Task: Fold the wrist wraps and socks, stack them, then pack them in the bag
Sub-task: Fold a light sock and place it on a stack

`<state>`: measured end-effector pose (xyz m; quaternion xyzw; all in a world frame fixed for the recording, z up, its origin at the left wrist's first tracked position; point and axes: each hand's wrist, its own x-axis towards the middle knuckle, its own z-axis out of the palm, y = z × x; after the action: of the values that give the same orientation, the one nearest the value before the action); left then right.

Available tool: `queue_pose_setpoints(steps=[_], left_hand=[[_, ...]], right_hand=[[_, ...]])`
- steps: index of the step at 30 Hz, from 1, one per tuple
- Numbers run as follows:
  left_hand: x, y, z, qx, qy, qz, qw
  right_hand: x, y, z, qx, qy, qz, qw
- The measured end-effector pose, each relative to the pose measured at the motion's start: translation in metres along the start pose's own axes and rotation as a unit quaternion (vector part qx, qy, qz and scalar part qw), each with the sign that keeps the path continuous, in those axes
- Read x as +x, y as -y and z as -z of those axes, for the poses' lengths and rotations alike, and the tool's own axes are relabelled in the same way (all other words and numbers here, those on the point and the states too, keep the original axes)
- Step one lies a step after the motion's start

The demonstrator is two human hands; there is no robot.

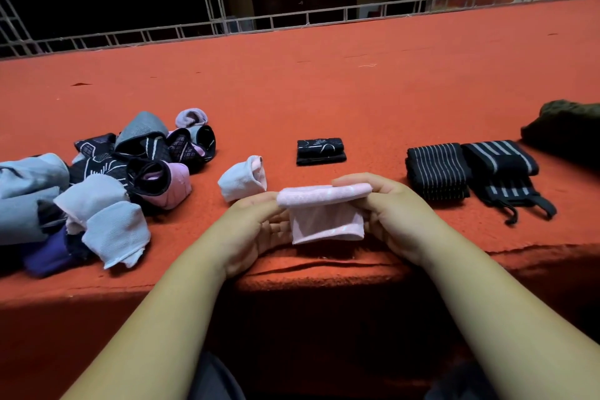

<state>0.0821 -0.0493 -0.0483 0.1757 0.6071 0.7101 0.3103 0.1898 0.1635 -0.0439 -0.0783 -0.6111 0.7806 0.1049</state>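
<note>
Where the pink sock is: the pink sock [324, 211] hangs just above the near edge of the bench [357, 91], doubled over at the top, its lower half drooping toward the person.
Left hand: the left hand [256, 227] pinches the sock's left end, fingers [259, 201] curled round the fold.
Right hand: the right hand [393, 204] grips the right end, fingers [354, 180] laid over the top of the fold; the thumb is hidden.
Step in hand: folding this one sock, by the look of it; the fold is half made and the sock is not yet set down.
Folded sock: a black patterned bundle [320, 151] lies flat just beyond the hands, seemingly the only finished sock.
Loose pale sock: a whitish sock [243, 182] lies just left of the hands, unfolded.
Sock pile: a tumbled heap [113, 172] of grey, black, pink and purple socks sits at the left, none of it visibly folded.
Wrist wraps: two black striped wraps lie side by side to the right of the hands. The left wrap [436, 170] is folded square; the right wrap [503, 172] is bundled, with its loops trailing toward the near edge.
Bag: a dark olive cloth shape [565, 130] at the far right edge is probably the bag. It is partly out of frame, and nothing is seen packed in it.
Progress: early. The wraps look done, but most socks are left to fold, stack and pack.
</note>
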Motion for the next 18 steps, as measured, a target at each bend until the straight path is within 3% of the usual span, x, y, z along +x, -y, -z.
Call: queue_pose_setpoints(steps=[6, 10, 14, 18], left_hand=[[-0.001, -0.008, 0.001, -0.032, 0.033, 0.051, 0.998], [-0.004, -0.002, -0.002, 0.016, -0.004, 0.003, 1.0], [-0.002, 0.0, -0.001, 0.009, -0.023, -0.036, 0.999], [0.001, 0.0, -0.001, -0.017, -0.035, -0.066, 0.997]], right_hand=[[0.0, -0.001, -0.002, -0.019, -0.017, 0.024, 0.999], [0.001, -0.002, -0.004, -0.036, -0.009, 0.016, 0.999], [0.004, 0.001, -0.011, 0.015, 0.014, -0.026, 0.999], [0.007, 0.0, -0.005, -0.03, 0.065, -0.059, 0.996]])
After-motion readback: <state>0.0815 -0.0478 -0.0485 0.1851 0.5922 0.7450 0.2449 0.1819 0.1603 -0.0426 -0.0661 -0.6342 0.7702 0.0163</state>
